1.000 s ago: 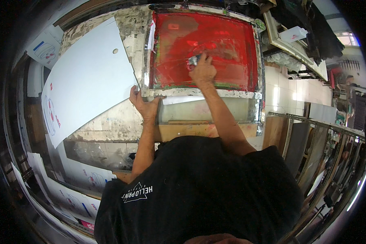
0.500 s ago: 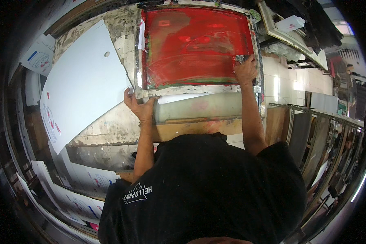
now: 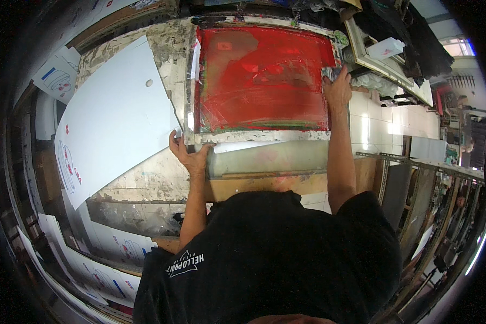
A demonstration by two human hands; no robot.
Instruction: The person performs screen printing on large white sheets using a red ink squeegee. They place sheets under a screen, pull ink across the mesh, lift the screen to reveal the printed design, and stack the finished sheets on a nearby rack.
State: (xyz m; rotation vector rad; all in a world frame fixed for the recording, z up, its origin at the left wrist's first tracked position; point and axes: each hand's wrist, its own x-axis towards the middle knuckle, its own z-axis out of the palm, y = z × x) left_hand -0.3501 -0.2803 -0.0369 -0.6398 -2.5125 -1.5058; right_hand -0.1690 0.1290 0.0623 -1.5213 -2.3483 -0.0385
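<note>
A person in a black T-shirt (image 3: 286, 254), seen from above, works with two bare hands at a screen frame (image 3: 264, 135) whose mesh (image 3: 254, 81) is coated with streaky red ink. The left hand (image 3: 191, 158) is at the frame's near left corner, thumb and fingers spread wide in a V; whether they press on the frame cannot be told. The right hand (image 3: 338, 90) is at the frame's right side, its fingers bent and closed around a small, ink-smeared scraper (image 3: 329, 72), which lies over the right edge of the red area. That red mesh fills the space ahead of the left thumb and to the left of the right fingers. Just left of the left fingertips is a large white board (image 3: 113, 119) with a curved outer edge, red and blue line printing and a round hole (image 3: 149, 83). To the right of the left thumb, a strip of white sheet (image 3: 243, 146) shows below the frame, with a cloudy greenish panel (image 3: 275, 158) nearer the body. Beyond the right fingers, farther right, a white container (image 3: 385, 49) rests on a pale frame, and below that spreads a white tiled floor (image 3: 380, 121).
</note>
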